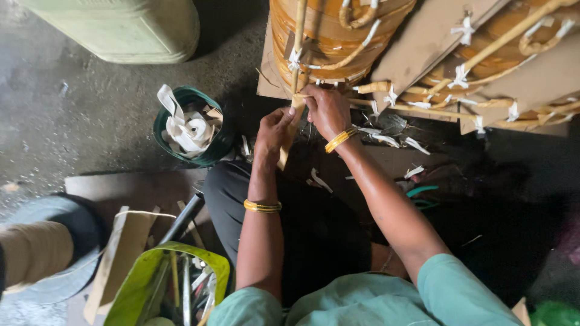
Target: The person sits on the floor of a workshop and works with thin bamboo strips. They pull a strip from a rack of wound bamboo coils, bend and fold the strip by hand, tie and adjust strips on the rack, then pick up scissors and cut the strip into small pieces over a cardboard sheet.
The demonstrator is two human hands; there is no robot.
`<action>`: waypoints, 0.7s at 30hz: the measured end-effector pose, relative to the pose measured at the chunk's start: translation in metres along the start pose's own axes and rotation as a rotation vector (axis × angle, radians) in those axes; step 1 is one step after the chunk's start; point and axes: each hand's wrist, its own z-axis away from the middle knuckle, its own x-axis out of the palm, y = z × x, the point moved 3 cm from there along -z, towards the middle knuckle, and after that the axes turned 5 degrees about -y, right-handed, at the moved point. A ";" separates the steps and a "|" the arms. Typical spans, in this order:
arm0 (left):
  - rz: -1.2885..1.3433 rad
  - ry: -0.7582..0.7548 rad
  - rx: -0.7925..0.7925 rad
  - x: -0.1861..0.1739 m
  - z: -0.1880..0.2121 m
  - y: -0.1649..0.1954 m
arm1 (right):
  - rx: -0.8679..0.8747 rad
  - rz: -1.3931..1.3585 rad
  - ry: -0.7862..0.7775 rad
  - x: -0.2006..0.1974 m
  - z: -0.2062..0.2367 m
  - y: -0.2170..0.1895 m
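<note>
Pinching a flat cane strip [289, 136], the left hand [275, 130] has its fingers clamped on it just below the right hand [326, 108], whose fingers close on the same strip's upper end. Beyond stands a wrapped cane frame [329, 36]; left, a green bucket [208, 151] of white tape [187, 130].

We see yellow bangles [340, 139] on both wrists and pale teal sleeves [459, 293]. The cane strip [289, 136] is tan, the cane frames [329, 36] golden brown with white ties [464, 29]. A dark green bucket [208, 151] holds white tape [187, 128]. The bag [136, 287] is lime green, the floor [78, 115] grey.
</note>
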 end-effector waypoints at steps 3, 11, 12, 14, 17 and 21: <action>0.004 -0.003 0.020 -0.004 -0.006 -0.012 | -0.024 -0.009 0.035 0.000 0.002 0.002; -0.009 0.081 0.030 -0.004 0.017 -0.007 | -0.147 0.192 0.119 0.009 0.010 0.011; -0.002 0.099 0.017 -0.003 0.020 -0.003 | -0.135 0.214 0.093 0.010 0.012 0.014; 0.009 0.132 -0.008 0.001 0.023 0.007 | -0.153 0.125 0.036 0.013 0.014 0.022; 0.091 0.106 0.079 0.012 0.016 0.029 | -0.229 0.014 0.029 0.016 0.017 0.032; 0.113 0.091 0.076 0.025 -0.003 0.056 | -0.377 0.037 0.227 0.023 0.013 0.038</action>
